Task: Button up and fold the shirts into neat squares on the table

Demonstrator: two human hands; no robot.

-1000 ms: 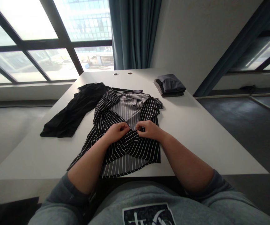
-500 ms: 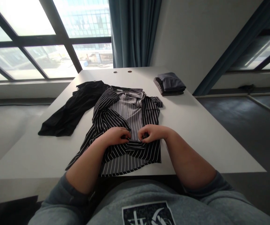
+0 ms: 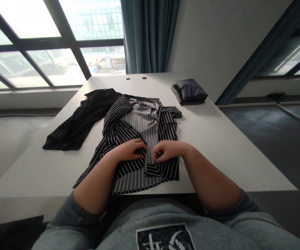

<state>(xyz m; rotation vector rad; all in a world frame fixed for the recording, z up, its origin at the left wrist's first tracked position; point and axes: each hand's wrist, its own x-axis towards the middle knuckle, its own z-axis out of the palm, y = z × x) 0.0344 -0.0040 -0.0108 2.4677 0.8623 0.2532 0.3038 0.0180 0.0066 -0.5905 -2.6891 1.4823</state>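
A black shirt with white stripes (image 3: 168, 133) lies unbuttoned on the white table (image 3: 217, 156), its paler striped inside showing down the middle. My left hand (image 3: 131, 150) rests on the left front panel near its edge, thumb and fingers apart with striped cloth visible between them. Over the right panel, my right hand (image 3: 164, 151) has its fingers curled and pinches that panel's front edge. The lower corner of the right panel is folded over toward the middle. Below both hands the back hem spreads near the table's front edge.
A black garment (image 3: 79, 119) lies to the left, touching the striped shirt. Folded dark grey clothes (image 3: 190, 92) are stacked at the back right. Two round holes sit at the table's far end, before a blue curtain (image 3: 150, 38) and a window (image 3: 43, 66).
The two front edges, brought together at the lower middle before, are now apart there. My left hand's fingers have loosened and spread. My right hand has stayed nearly in place, still pinching.
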